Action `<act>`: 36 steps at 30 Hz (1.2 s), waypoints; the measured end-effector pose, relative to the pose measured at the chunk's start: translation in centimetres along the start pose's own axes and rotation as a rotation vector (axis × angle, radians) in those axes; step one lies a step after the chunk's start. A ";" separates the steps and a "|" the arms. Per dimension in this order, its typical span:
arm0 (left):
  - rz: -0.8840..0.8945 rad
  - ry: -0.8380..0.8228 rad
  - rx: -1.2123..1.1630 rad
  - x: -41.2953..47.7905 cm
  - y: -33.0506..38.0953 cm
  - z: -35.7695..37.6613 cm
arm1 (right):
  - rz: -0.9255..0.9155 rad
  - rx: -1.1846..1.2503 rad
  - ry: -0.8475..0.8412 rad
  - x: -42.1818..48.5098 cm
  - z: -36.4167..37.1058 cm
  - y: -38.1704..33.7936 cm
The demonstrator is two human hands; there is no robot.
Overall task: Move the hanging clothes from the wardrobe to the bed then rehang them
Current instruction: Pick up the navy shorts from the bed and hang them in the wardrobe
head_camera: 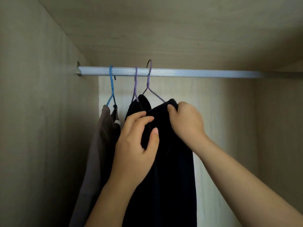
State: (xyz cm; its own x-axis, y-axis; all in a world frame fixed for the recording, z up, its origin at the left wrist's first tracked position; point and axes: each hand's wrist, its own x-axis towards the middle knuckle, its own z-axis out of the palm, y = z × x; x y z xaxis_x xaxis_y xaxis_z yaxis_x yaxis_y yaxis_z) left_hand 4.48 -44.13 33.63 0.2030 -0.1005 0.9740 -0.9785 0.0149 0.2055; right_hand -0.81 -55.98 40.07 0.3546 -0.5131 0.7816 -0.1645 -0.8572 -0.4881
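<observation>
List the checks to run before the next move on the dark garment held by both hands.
1. Right-most purple wire hanger hooked over the ribbed silver metal rail: ok.
2. Right hand grips the dark garment at the hanger's shoulder: ok.
3. Left hand pinches a fold of the same garment: ok.
4. Garment seated on both hanger shoulders: cannot tell, as cloth and hands hide them.
5. Bare rail to the right for sliding: ok.
6. Garment free of the neighbouring purple hanger and its dark clothes: cannot tell, as the fabrics overlap.

Dark garment [173,161] on purple hanger [148,79] hooked over rail [196,73], brown garment [98,145] on blue hanger [111,86] left of it
</observation>
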 end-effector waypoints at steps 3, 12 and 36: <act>-0.001 0.002 -0.004 -0.2 -0.2 -0.5 | -0.040 -0.079 -0.004 -1.2 1.7 -0.4; -0.021 -0.066 -0.003 -0.7 -0.1 -1.7 | 0.035 -0.111 0.048 -0.6 -0.4 0.9; 0.131 0.181 0.431 -6.1 2.8 -0.3 | -0.090 0.087 -0.035 -10.5 -2.9 6.9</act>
State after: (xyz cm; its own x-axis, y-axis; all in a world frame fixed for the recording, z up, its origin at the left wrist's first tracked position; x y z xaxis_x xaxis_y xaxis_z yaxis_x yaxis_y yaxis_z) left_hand 0.56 -43.21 28.26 0.0428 0.0501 0.9978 -0.9137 -0.4019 0.0593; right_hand -8.31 -56.60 29.64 0.3969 -0.4315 0.8101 -0.0511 -0.8916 -0.4499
